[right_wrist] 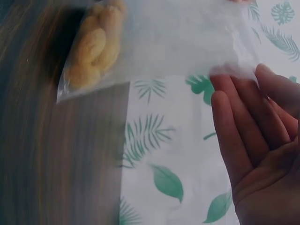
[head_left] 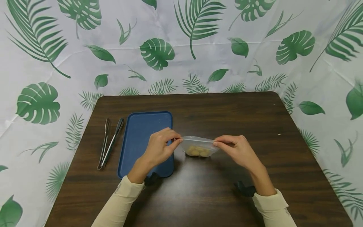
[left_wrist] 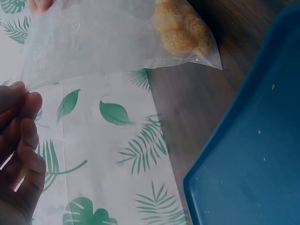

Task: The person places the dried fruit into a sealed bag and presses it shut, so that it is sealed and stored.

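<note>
A clear plastic zip bag (head_left: 198, 145) hangs between the two hands, its top edge stretched sideways. Several golden-brown, round, cookie-like pieces (left_wrist: 180, 30) lie at the bottom of the bag. My left hand (head_left: 162, 145) pinches one top corner between thumb and forefinger. At the opposite corner, my right hand (head_left: 236, 148) pinches the bag; in the right wrist view its other fingers (right_wrist: 227, 126) extend below the edge. Whether the bag's bottom touches the table cannot be told. Beside the left hand is a blue tray (head_left: 144, 126), with small crumbs on it in the left wrist view.
Metal tongs (head_left: 109, 145) lie left of the tray, their arms spread apart. The dark wooden table (head_left: 227, 110) backs onto a leaf-patterned cloth (head_left: 119, 69). One small crumb (head_left: 279, 134) sits on the table's right side.
</note>
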A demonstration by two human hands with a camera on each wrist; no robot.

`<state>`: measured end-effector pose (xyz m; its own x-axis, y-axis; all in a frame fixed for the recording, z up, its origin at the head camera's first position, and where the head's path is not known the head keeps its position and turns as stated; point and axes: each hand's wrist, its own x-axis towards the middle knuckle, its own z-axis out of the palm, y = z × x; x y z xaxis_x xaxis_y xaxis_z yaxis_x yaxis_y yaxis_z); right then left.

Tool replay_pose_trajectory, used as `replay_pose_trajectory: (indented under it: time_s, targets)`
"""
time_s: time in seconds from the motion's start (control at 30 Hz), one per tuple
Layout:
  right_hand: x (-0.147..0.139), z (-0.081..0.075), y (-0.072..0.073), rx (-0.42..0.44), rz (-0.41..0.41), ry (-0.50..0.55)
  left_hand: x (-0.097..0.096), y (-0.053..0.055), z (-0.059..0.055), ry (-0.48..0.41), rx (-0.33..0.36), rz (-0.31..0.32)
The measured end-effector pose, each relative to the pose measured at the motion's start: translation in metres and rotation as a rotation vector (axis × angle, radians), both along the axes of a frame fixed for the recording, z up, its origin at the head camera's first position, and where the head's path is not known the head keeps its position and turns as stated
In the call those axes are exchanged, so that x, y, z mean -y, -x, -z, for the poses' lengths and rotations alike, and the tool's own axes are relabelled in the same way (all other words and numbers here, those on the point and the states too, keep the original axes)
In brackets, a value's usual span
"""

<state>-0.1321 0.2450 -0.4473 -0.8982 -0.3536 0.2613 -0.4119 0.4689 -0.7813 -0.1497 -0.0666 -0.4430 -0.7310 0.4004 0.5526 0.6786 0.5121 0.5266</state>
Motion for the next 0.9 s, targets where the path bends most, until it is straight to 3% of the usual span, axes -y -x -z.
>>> replay_pose_trajectory:
  time_s: [0.17,0.33,0.43,0.5,0.6,0.7,0.8,0.83,0.9]
  targets:
    - [-0.003,0.0,0.002,-0.05,0.002,-0.025,0.006,0.0,0.002,-0.013,0.013,-0.012]
    - [-0.001,-0.003,-0.006,-0.108,-0.02,-0.062,0.01,-0.011,-0.004,0.005,0.079,0.001]
    - [-0.004,-0.007,-0.01,-0.016,-0.11,-0.015,0.012,-0.02,-0.012,0.005,0.149,0.025]
    - [-0.006,-0.006,-0.006,0.096,-0.191,0.049,0.012,-0.02,-0.014,0.008,0.228,0.033]
    - [-0.01,0.005,0.016,0.28,-0.236,0.094,0.006,-0.003,-0.006,0.057,0.389,0.004]
    - [-0.007,0.025,0.05,0.385,-0.164,0.029,-0.005,0.031,0.012,0.163,0.509,-0.092]
    - [0.001,0.045,0.076,0.371,-0.034,-0.098,-0.019,0.06,0.03,0.245,0.56,-0.189]
    - [0.003,0.05,0.081,0.34,0.002,-0.146,-0.023,0.064,0.033,0.258,0.56,-0.225]
    - [0.008,0.052,0.079,0.276,0.077,-0.232,-0.032,0.064,0.036,0.302,0.513,-0.285]
